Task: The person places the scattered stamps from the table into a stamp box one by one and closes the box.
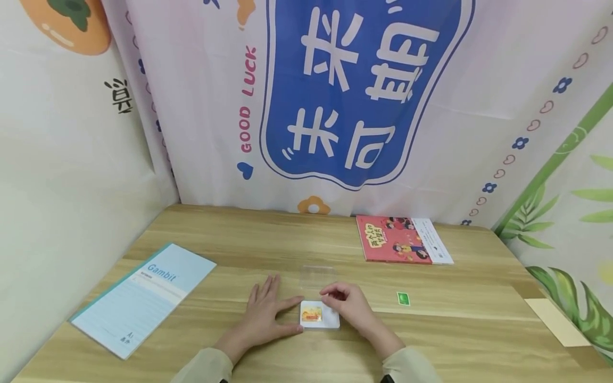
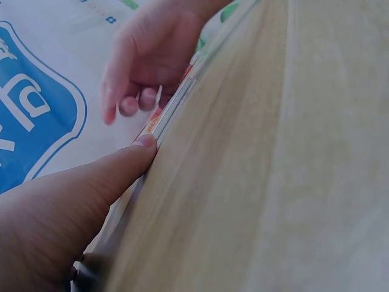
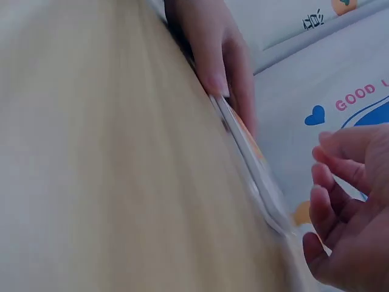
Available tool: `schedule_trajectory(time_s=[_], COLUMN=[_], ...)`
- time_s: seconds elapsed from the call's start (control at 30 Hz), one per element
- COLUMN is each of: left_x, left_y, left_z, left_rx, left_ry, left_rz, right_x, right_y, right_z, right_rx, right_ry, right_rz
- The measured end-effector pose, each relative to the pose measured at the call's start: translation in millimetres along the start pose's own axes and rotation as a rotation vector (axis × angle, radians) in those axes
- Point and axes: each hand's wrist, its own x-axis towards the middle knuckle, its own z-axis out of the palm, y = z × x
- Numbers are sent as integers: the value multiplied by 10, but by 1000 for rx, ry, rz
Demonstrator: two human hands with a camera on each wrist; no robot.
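Observation:
A small shallow white box (image 1: 331,319) lies in front of me with an orange-and-yellow picture card (image 1: 312,314) at its left side. My left hand (image 1: 265,316) rests spread on the table. Its straight thumb and index finger touch the left corners of the box, and the thumb shows on a corner in the left wrist view. Over the box's upper right corner is my right hand (image 1: 350,307), thumb and index finger together, the others curled. A thin white sliver (image 2: 160,96) shows beside its fingers in the left wrist view; I cannot tell whether the fingers pinch it.
Just behind the box lies a clear plastic lid (image 1: 318,276). A small green card (image 1: 403,299) is to the right. A pale blue notebook (image 1: 143,298) lies at the left, and a red picture book (image 1: 395,239) at the back right near the printed cloth (image 1: 201,133).

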Motion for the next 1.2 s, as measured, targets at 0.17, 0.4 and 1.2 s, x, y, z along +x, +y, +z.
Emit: schedule_trajectory(time_s=[0.17,0.4,1.2], left_x=[-15,-24,-18], left_y=[-7,-6,0], left_z=[-6,4,-5], left_rx=[-23,-37,-22], left_ry=[-11,-15,2], left_rz=[7,14,12], right_x=[22,-100,-353], right_y=[99,280,854], right_z=[-271,-789,-1469], right_rx=[-20,-54,-284], right_ry=[50,159,256], right_rz=[70,105,122])
